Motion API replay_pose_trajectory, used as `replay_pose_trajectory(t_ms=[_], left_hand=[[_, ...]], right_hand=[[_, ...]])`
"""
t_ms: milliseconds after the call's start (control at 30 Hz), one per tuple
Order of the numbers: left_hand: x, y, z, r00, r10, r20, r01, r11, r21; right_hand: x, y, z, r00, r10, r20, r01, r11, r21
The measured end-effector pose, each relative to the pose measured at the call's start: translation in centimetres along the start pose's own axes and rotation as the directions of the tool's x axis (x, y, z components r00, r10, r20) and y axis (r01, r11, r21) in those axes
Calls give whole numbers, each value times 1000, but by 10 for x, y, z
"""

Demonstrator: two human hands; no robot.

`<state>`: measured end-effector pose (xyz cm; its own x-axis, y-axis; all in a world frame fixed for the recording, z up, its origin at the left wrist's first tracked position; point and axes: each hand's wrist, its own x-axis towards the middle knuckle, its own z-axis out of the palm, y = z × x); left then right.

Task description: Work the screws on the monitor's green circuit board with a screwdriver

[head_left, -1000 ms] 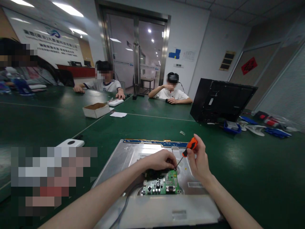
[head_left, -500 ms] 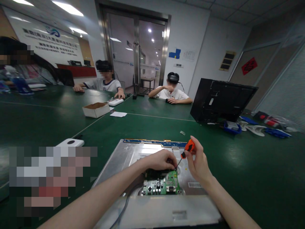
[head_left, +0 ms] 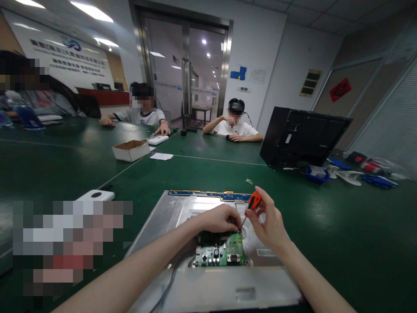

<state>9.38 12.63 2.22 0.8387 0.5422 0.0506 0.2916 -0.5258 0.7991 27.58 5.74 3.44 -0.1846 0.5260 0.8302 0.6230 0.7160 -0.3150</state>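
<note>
An orange and black screwdriver (head_left: 254, 201) is gripped by its handle in my right hand (head_left: 271, 221), its shaft slanting down to the left. The tip meets the upper right corner of a green circuit board (head_left: 235, 248). Beside the tip, the fingers of my left hand (head_left: 224, 218) are curled together at the board's upper edge; what they pinch, if anything, is hidden. The board lies on the silver metal back of a display panel (head_left: 267, 284). A blue circuit strip (head_left: 208, 195) runs along the panel's far edge.
A black monitor casing (head_left: 302, 137) stands at the right, near a blue tray (head_left: 317, 174). An open cardboard box (head_left: 130, 151) and white paper (head_left: 161, 156) lie ahead. A grey cable (head_left: 172, 278) crosses the panel. Several people sit across the green table (head_left: 342, 226).
The screwdriver handle has tipped slightly to the left, and the fingers of my right hand have shifted with it. My left hand stays in place.
</note>
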Motion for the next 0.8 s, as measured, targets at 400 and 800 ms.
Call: replay_pose_trajectory(t_ms=[400,800], left_hand=[[1,-1,1,1000,14,0,-14,1000,-6],[0,1,1,1000,18,-12,-17,1000,20]], right_hand=[[0,1,2,1000,-16,-5,16,999,-47],[1,-3,0,999,8,47,-10,1000,23]])
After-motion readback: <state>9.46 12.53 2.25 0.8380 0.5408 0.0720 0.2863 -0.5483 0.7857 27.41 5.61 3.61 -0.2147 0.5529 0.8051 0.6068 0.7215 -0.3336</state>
